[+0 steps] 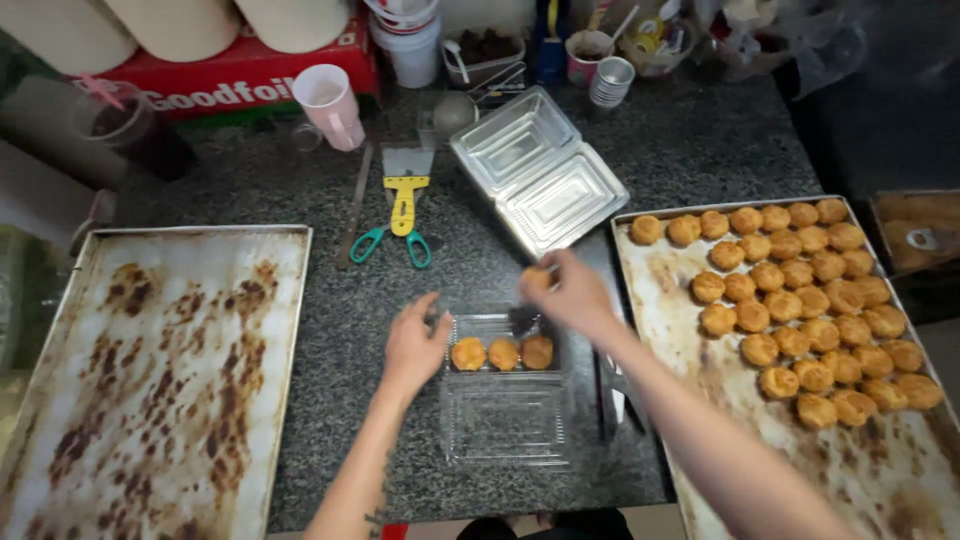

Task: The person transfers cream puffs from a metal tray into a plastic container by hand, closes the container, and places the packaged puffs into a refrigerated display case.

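A clear plastic clamshell box (505, 415) lies open on the dark granite counter, with three golden puff pastries (502, 353) in a row in its far half. My left hand (415, 345) rests at the box's left edge with fingers spread, holding nothing. Just above the far side of the box, my right hand (575, 295) pinches one more puff pastry (535, 278) at its fingertips. On the right, a metal baking tray (680, 330) carries several rows of the same pastries (810, 300).
An empty stained baking tray (160, 370) lies at the left. A stack of open clear boxes (538, 170), a yellow scraper (405, 195) and green-handled scissors (392, 240) lie behind. Cups, tubs and a red box line the back. Tongs (612, 395) lie beside the box.
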